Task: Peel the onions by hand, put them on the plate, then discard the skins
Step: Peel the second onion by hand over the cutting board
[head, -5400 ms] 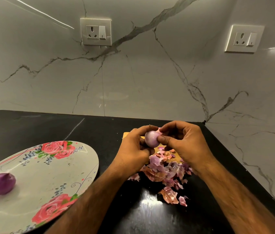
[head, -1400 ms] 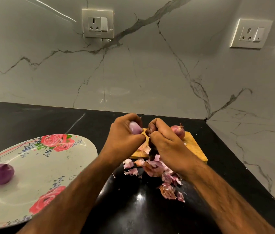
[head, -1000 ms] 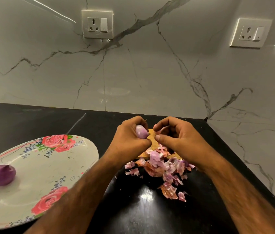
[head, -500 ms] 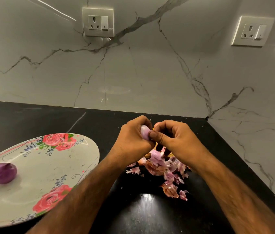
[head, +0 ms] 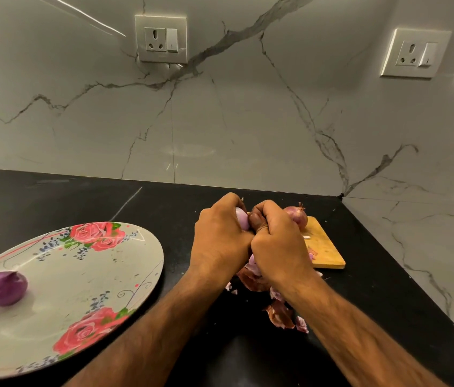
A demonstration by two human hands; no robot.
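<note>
Above the skin pile, mid-worktop: the left hand has its fingers curled round a half-peeled onion. The right hand touches the left, fingers curled tight and thumb pressed to the onion's side, apparently pinching at its skin; the exact pinch is hidden.

Risks:
- The bared surface looks slick, so a hard tug could pop the onion out of the left hand into the loose skins just below.
- The skin may tear short and leave bits on.
- The skins lie right under the right forearm and could be swept about.
- An unpeeled onion sits on the cutting board just behind the right hand, where a knock could roll it.

A peeled onion lies on the plate, well apart to the left.
</note>
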